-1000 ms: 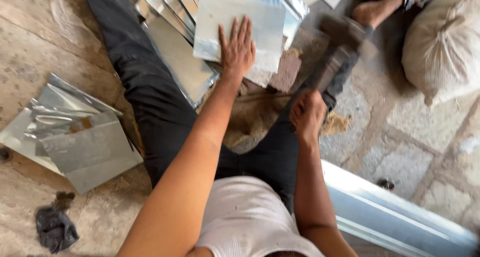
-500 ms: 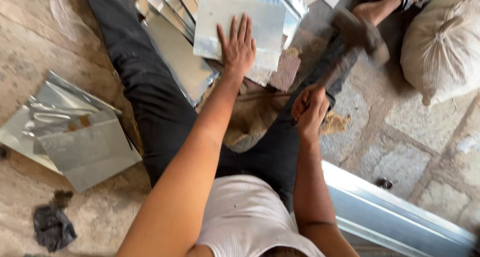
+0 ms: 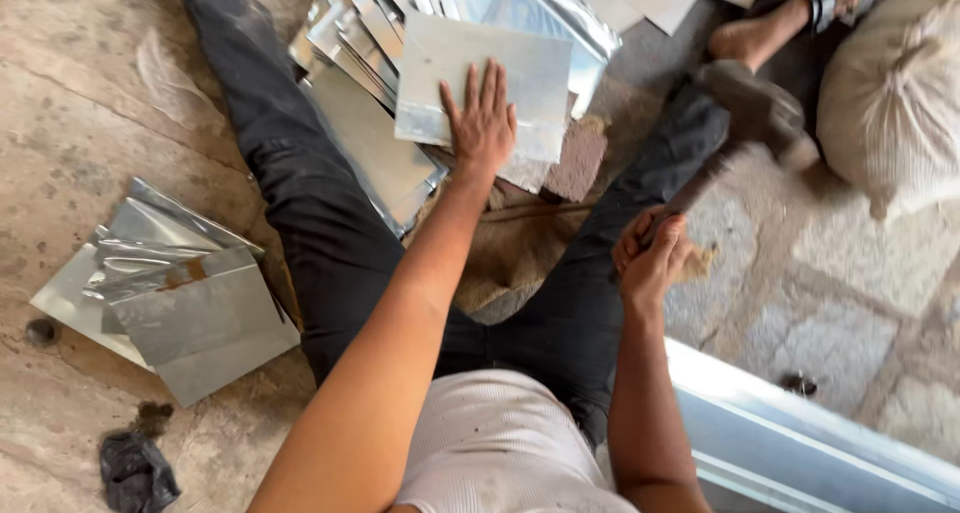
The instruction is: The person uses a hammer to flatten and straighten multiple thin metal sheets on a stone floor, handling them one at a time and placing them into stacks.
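My left hand point(image 3: 482, 123) presses flat, fingers spread, on the metal sheet point(image 3: 480, 78); my right hand point(image 3: 650, 258) grips the hammer point(image 3: 745, 123) (handle running toward one o'clock).

My hammer point(image 3: 755, 108) head is motion-blurred, its shape unclear. My left hand point(image 3: 483, 123) covers part of the metal sheet point(image 3: 480, 73), and the sack point(image 3: 895, 93) runs past the right edge.

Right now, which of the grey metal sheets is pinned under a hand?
The flat grey metal sheet on the brick-like block: the left hand presses it; others lie untouched.
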